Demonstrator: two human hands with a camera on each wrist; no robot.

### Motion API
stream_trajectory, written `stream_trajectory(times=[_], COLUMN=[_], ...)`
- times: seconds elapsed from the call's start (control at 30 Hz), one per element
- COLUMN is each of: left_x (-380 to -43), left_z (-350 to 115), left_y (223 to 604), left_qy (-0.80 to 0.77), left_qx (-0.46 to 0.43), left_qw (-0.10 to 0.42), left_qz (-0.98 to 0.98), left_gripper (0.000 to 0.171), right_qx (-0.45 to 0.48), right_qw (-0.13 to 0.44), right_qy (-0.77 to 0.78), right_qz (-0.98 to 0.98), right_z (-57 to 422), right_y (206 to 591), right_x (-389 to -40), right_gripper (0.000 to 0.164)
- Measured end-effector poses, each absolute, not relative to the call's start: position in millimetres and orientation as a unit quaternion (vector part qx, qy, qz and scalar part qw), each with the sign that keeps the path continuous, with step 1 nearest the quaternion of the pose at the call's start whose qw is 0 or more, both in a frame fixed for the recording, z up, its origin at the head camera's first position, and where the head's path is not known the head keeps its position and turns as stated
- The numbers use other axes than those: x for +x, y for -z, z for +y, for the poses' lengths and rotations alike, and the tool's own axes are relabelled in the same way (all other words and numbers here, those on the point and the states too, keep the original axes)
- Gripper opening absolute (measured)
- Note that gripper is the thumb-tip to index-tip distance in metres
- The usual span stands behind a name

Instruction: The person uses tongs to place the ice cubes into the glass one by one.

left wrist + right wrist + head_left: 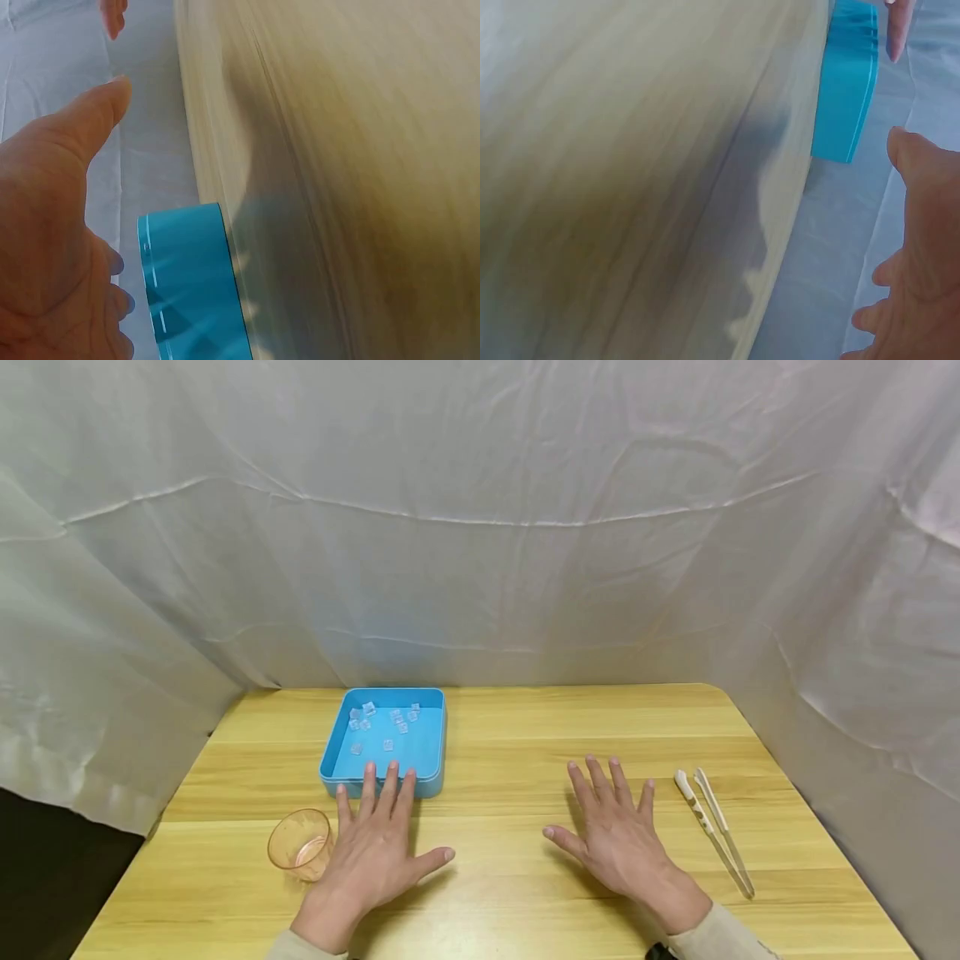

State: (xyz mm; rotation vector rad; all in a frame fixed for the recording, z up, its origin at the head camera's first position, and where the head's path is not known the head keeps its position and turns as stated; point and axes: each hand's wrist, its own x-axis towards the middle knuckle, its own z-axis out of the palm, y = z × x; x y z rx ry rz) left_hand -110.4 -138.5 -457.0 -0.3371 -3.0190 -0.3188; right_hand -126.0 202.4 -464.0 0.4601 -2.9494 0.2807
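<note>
Palm down with fingers spread, my left hand [375, 856] hovers above the table, its fingertips overlapping the near edge of a blue square tray [325, 752] in the head view. Several clear ice-like cubes [398, 720] lie scattered inside the tray. A transparent orange cup [288, 843] stands upright just left of that hand. My right hand [618, 843] is also spread and holds nothing. To its right lie metal tongs [735, 852] with white ends, their two arms apart at the far end. In the left wrist view the tray's side [191, 285] shows beyond the fingers.
The light wooden table [510, 760] has a rounded far right corner. Grey-white cloth [480, 585] hangs behind it and along both sides. A dark area [52, 868] lies beyond the table's left edge.
</note>
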Motion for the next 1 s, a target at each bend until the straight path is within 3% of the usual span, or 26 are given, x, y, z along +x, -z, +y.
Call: stream_trajectory(times=[0.33, 0.77, 1.0], left_x=[-110.1, -123.6, -136.7], left_z=[-135.9, -134.6, -133.7], left_y=[456.3, 456.6, 452.5], left_qy=[0.117, 0.163, 0.221], left_qx=[-0.1, -0.032, 0.011], left_qw=[0.049, 0.155, 0.115], left_qz=[-0.987, -0.974, -0.968], left_gripper=[0.116, 0.111, 0.112], right_qx=[0.16, 0.199, 0.171], right_qw=[0.065, 0.103, 0.051], right_qy=[-0.109, -0.181, -0.267], right_qz=[-0.979, -0.958, -0.947], right_z=[194.8, 173.4, 145.5], right_y=[459.5, 460.9, 457.1], right_x=[-124.9, -135.3, -142.5], right_gripper=[0.095, 0.085, 0.079])
